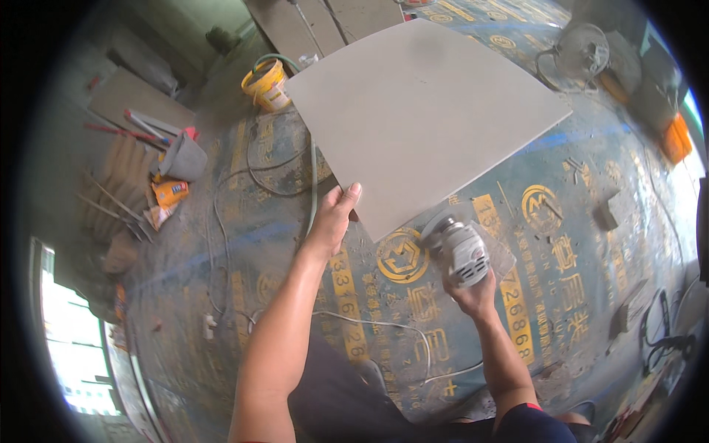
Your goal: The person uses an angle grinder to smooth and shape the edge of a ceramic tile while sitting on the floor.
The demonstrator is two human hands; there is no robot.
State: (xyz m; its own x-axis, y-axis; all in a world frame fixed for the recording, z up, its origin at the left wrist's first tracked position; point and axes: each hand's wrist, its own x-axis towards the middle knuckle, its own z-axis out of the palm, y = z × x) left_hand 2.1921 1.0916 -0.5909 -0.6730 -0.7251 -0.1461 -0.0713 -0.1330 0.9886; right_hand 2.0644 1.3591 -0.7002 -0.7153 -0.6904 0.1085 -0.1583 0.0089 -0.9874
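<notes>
My left hand (341, 214) grips a large beige tile (428, 118) by its near left corner, thumb on top and fingers hidden underneath. The tile is tilted above the covered floor. In my right hand (471, 289) is a white angle grinder (465, 252), the fingers wrapped round its body. Its disc (437, 227), blurred, lies close to the tile's near edge. Whether the disc touches that edge I cannot tell.
A printed green floor sheet (281, 295) carries dust and tile scraps. A cord (384, 323) crosses it near my legs. Far left stand a yellow bucket (267, 87) and a grey bucket (183, 158). A fan (583, 52) is far right; an offcut block (611, 211) lies right.
</notes>
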